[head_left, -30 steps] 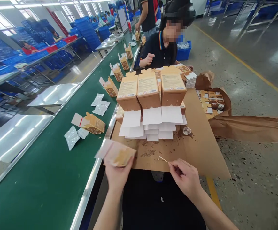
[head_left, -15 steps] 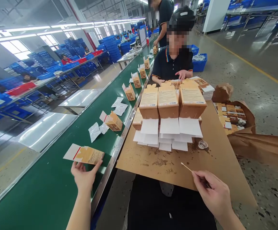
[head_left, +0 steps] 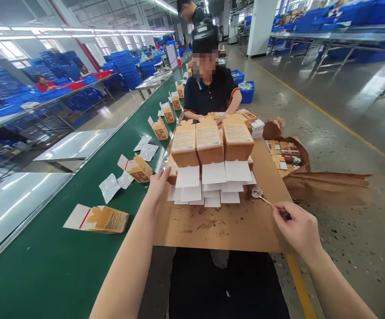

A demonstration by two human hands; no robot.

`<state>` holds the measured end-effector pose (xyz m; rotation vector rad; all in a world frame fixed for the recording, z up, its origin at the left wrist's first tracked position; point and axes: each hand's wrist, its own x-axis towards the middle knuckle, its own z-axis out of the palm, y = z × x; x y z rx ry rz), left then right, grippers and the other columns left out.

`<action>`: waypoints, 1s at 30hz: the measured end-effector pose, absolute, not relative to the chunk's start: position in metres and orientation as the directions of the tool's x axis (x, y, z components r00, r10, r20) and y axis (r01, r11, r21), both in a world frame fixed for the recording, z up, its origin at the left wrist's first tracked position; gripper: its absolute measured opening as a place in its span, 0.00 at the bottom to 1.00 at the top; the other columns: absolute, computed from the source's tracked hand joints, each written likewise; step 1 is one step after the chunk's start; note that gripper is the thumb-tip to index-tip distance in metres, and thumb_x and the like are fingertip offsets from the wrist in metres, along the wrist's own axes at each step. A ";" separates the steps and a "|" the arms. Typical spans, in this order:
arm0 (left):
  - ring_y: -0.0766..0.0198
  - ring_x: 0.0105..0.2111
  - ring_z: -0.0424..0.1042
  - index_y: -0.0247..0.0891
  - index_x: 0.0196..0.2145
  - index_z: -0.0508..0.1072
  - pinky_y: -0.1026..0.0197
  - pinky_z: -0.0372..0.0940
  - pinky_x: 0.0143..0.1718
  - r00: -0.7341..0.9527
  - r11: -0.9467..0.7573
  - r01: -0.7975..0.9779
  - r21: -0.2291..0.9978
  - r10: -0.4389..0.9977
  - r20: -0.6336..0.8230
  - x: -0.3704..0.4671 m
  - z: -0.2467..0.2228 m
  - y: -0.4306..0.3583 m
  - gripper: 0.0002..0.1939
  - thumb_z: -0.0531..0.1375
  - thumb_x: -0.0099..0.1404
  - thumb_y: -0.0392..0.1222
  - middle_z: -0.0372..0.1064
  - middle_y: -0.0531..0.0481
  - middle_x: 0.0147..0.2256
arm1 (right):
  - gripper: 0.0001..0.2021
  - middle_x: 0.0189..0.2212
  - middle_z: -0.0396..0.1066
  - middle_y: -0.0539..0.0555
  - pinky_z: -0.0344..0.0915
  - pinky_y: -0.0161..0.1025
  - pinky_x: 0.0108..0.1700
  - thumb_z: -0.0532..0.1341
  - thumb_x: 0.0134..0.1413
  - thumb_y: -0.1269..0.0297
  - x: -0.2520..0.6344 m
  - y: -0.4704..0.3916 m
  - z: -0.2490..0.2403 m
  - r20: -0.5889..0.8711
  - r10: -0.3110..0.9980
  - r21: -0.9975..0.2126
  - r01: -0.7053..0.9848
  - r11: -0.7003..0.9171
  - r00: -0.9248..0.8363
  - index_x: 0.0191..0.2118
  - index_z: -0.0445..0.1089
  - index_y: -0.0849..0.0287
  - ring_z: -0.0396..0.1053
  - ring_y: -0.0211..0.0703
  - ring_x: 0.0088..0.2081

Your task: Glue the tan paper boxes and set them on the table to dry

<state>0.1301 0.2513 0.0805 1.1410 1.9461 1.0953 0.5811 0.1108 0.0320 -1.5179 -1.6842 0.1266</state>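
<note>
My right hand (head_left: 297, 228) pinches a thin cotton swab (head_left: 266, 200). The swab's far end is at a small clear round dish (head_left: 256, 192) on the cardboard-covered tabletop (head_left: 192, 237). Fingers stretched out, my left hand (head_left: 158, 188) is at the left side of the stacked cartons, beside a lower carton (head_left: 172, 175); whether it touches that carton is hard to see. Three brown and cream cartons (head_left: 209, 148) lie on top of the stack, their white flaps (head_left: 212, 173) towards me. On the green conveyor belt, a carton with a white flap and red strip (head_left: 108, 219) lies left of my left forearm.
More open cartons (head_left: 159, 128) and silvery packets (head_left: 109, 187) line the green conveyor belt (head_left: 46, 270). A co-worker (head_left: 209, 88) sits across the table, hands behind the stack. A brown paper-lined container of cartons (head_left: 283, 155) stands on the floor at right. Wet spots mark the cardboard.
My left hand has let go of the carton on the belt and moved right to the stack. My right hand has brought the swab's end to the clear dish. The view has turned right.
</note>
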 end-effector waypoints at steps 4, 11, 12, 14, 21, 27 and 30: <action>0.33 0.55 0.85 0.40 0.40 0.86 0.38 0.80 0.57 -0.360 0.347 0.319 0.882 0.905 -0.226 0.140 0.083 0.258 0.32 0.70 0.63 0.75 0.88 0.32 0.46 | 0.13 0.27 0.78 0.53 0.67 0.40 0.36 0.60 0.73 0.60 0.588 0.134 0.044 0.374 0.927 -0.521 0.830 0.197 0.015 0.32 0.69 0.50 0.76 0.46 0.29; 0.36 0.61 0.85 0.39 0.50 0.87 0.39 0.77 0.70 -0.561 0.215 0.028 0.976 0.811 -0.163 0.110 0.089 0.206 0.28 0.74 0.64 0.63 0.90 0.39 0.49 | 0.16 0.26 0.73 0.52 0.60 0.42 0.35 0.60 0.68 0.67 0.580 0.165 0.033 0.249 0.965 -0.445 0.875 0.193 -0.087 0.29 0.57 0.47 0.70 0.47 0.29; 0.36 0.63 0.85 0.39 0.51 0.87 0.41 0.78 0.70 -0.575 0.156 -0.031 0.987 0.805 -0.145 0.105 0.088 0.194 0.27 0.75 0.63 0.62 0.90 0.40 0.50 | 0.16 0.26 0.74 0.52 0.60 0.42 0.35 0.60 0.68 0.67 0.581 0.166 0.033 0.242 0.965 -0.437 0.877 0.198 -0.097 0.29 0.57 0.47 0.69 0.47 0.29; 0.36 0.66 0.83 0.41 0.52 0.88 0.43 0.79 0.69 -0.578 0.068 -0.138 0.988 0.804 -0.137 0.101 0.082 0.166 0.28 0.76 0.61 0.60 0.89 0.40 0.54 | 0.16 0.26 0.74 0.53 0.61 0.43 0.35 0.59 0.69 0.67 0.587 0.164 0.034 0.257 0.961 -0.435 0.875 0.213 -0.106 0.29 0.58 0.47 0.69 0.47 0.29; 0.34 0.71 0.81 0.43 0.59 0.86 0.40 0.78 0.71 -0.480 0.171 -0.313 0.934 0.821 -0.311 0.136 0.035 0.076 0.43 0.88 0.48 0.57 0.87 0.38 0.63 | 0.15 0.29 0.81 0.55 0.72 0.42 0.36 0.62 0.79 0.62 0.571 0.116 0.029 0.450 0.892 -0.544 0.784 0.299 -0.028 0.35 0.77 0.53 0.78 0.47 0.30; 0.33 0.71 0.81 0.43 0.61 0.82 0.34 0.74 0.75 -0.428 0.205 -0.194 0.959 0.862 -0.271 0.158 -0.001 0.067 0.47 0.91 0.49 0.58 0.86 0.35 0.64 | 0.13 0.29 0.78 0.47 0.68 0.36 0.32 0.63 0.78 0.74 0.458 0.065 -0.007 0.453 0.857 -0.705 0.490 0.513 -0.246 0.40 0.79 0.52 0.73 0.39 0.27; 0.33 0.67 0.84 0.44 0.60 0.81 0.32 0.76 0.74 -0.491 0.172 -0.144 0.974 0.842 -0.222 0.160 -0.011 0.071 0.49 0.91 0.47 0.62 0.87 0.36 0.61 | 0.16 0.27 0.72 0.46 0.65 0.36 0.33 0.62 0.77 0.77 0.414 0.057 -0.022 0.446 0.840 -0.690 0.480 0.542 -0.309 0.36 0.74 0.52 0.69 0.39 0.27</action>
